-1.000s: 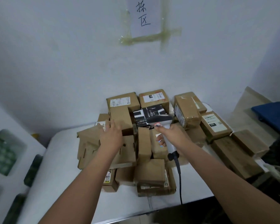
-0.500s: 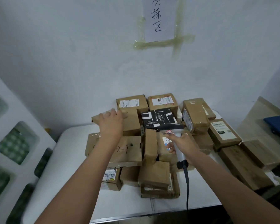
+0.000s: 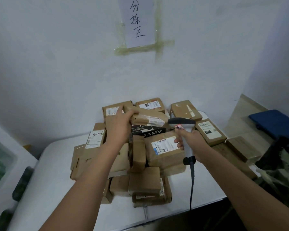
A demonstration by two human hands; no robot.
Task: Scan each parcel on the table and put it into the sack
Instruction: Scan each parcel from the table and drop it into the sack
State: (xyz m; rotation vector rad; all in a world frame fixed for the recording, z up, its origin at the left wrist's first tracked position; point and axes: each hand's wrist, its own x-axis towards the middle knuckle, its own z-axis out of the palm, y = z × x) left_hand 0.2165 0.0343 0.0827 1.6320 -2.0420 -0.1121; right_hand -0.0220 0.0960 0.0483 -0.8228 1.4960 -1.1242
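Above the pile, left hand (image 3: 119, 120) holds parcel (image 3: 147, 118) lengthwise toward scanner (image 3: 183, 129).

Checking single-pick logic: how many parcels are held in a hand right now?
1. The left hand grips one brown parcel over the back of the pile, beside the scanner that the right hand holds. None seems hidden behind either hand.

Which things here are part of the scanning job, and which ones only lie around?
Part of the job:
- lifted parcel, held by the left hand
- scanner, held by the right hand
- parcel pile on the table

Only lying around:
- paper sign taped to the wall
- blue item at the right
- white foam tray at the left
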